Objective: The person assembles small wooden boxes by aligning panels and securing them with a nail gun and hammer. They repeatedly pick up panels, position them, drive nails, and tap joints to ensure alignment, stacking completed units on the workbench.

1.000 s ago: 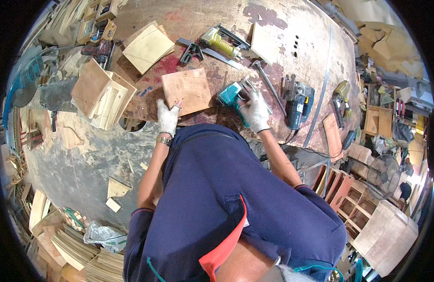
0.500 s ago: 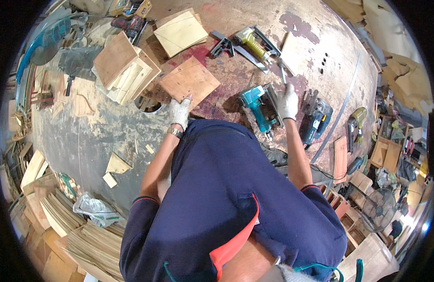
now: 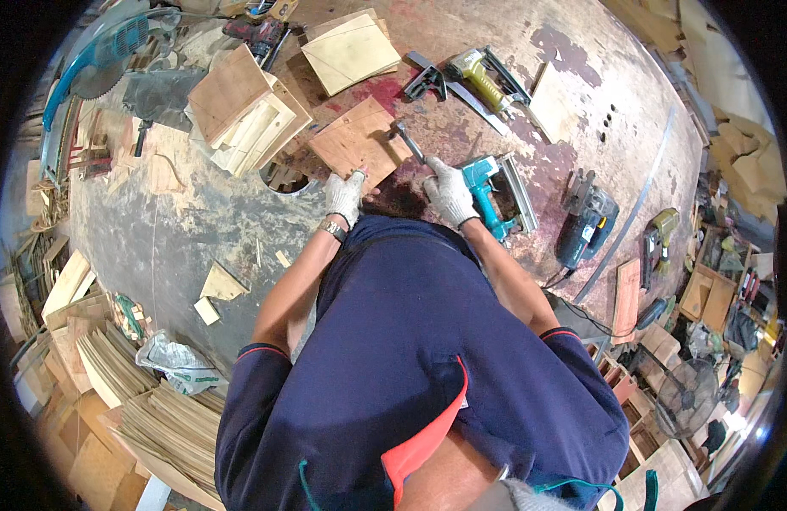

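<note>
My gloved left hand (image 3: 343, 195) rests on the near edge of a square plywood piece (image 3: 353, 140) lying on the worn workbench (image 3: 198, 221). In my gloved right hand (image 3: 449, 191) is a hammer (image 3: 408, 141) with a dark handle, its head over the right edge of the plywood. A teal jigsaw (image 3: 498, 194) lies on the bench just right of my right hand, untouched. My blue shirt hides the bench edge below the hands.
A yellow nail gun (image 3: 479, 75) and a clamp (image 3: 424, 79) lie beyond the plywood. Wooden frames (image 3: 240, 115) and a pale board (image 3: 351, 51) sit at the far left. A dark power tool (image 3: 586, 226) is on the right. Veneer sheets (image 3: 146, 409) are stacked at lower left.
My right hand has let go of the teal jigsaw, which now lies to its right, and holds a hammer over the plywood. My left hand stays on the plywood.
</note>
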`<state>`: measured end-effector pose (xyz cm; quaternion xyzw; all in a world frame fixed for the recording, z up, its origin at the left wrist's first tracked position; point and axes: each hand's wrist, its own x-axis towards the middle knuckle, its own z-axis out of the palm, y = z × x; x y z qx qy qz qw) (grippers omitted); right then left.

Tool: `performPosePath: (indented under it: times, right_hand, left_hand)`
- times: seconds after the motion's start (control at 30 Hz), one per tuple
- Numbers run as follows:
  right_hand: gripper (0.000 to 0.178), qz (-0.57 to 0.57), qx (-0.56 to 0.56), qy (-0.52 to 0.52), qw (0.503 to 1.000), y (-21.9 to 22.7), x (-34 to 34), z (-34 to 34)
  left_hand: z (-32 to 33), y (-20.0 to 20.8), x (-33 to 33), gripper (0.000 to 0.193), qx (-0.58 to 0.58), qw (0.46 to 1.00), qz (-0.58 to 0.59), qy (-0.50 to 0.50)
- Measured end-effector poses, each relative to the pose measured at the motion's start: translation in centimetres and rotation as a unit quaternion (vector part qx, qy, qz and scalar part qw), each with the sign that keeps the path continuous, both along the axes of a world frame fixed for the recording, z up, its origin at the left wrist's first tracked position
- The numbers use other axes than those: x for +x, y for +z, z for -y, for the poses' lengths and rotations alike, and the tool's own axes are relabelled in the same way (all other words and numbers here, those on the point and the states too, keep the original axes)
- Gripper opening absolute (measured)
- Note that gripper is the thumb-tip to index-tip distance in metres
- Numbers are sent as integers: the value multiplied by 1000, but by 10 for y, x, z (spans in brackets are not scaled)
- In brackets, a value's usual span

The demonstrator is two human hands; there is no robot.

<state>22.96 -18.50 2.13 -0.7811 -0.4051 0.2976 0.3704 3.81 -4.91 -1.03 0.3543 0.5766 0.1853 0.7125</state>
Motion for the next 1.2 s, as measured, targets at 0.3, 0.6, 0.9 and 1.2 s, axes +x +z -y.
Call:
performPosePath:
  times: [0.3, 0.6, 0.9, 1.2]
  right_hand:
    - [26, 67, -53, 33, 996, 5, -9, 1]
    - [24, 74, -2, 59, 996, 11, -3, -14]
    - [33, 65, -21, 103, 992, 9, -15, -33]
    - [39, 52, -25, 130, 990, 2, -15, -32]
  left_hand:
    - [1, 9, 2, 36, -1, 1000, 7, 10]
    - [4, 17, 8, 25, 10, 998, -61, 12]
    - [4, -26, -3, 32, 125, 991, -39, -2]
    - [2, 0, 5, 27, 2, 998, -43, 37]
